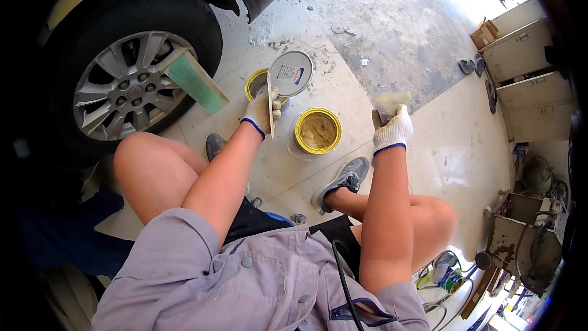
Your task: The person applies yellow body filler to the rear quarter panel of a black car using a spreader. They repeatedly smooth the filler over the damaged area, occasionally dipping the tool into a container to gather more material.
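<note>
My left hand (262, 112), in a white knit glove with a blue cuff, grips a thin pale board (270, 101) seen nearly edge-on. My right hand (394, 129), gloved the same way, is closed on a putty spreader (392, 104) with a pale yellowish blade; its grip is partly hidden by the fingers. Between my hands, on the floor, stands an open can of putty (318, 132) with a yellow rim and tan paste inside. Behind my left hand is a second yellow-rimmed can (258, 81), a round grey lid (291, 73) tilted against its top.
A car wheel (136, 87) rises at the left, with a flat green translucent piece (197, 83) in front of it. At right are cabinets (522, 55), slippers (467, 66) and a cardboard box (484, 34). A worn metal box (525, 233) with hoses stands lower right.
</note>
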A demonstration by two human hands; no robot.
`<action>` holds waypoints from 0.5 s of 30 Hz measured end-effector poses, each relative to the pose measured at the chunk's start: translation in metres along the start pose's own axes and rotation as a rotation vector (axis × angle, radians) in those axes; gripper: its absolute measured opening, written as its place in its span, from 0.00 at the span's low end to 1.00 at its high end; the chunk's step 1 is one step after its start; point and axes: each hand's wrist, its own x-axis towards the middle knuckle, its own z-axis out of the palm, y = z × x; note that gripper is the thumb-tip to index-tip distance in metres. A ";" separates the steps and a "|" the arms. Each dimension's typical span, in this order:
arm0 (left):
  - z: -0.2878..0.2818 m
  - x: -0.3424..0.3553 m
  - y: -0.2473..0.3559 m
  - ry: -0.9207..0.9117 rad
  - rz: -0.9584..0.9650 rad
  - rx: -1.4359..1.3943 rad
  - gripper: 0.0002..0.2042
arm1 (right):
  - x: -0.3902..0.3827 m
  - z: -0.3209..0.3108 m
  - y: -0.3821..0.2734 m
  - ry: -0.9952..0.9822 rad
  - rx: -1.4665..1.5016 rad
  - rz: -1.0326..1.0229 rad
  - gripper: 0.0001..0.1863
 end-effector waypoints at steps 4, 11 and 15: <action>-0.013 -0.002 -0.035 -0.109 0.005 -0.036 0.09 | 0.008 -0.002 0.016 -0.085 -0.278 0.039 0.15; -0.024 0.030 -0.058 -0.159 -0.160 -0.091 0.08 | 0.011 -0.021 0.049 -0.400 -0.780 0.063 0.17; -0.017 0.040 -0.049 -0.233 -0.206 0.271 0.29 | 0.035 -0.041 0.064 -0.311 -0.716 0.156 0.16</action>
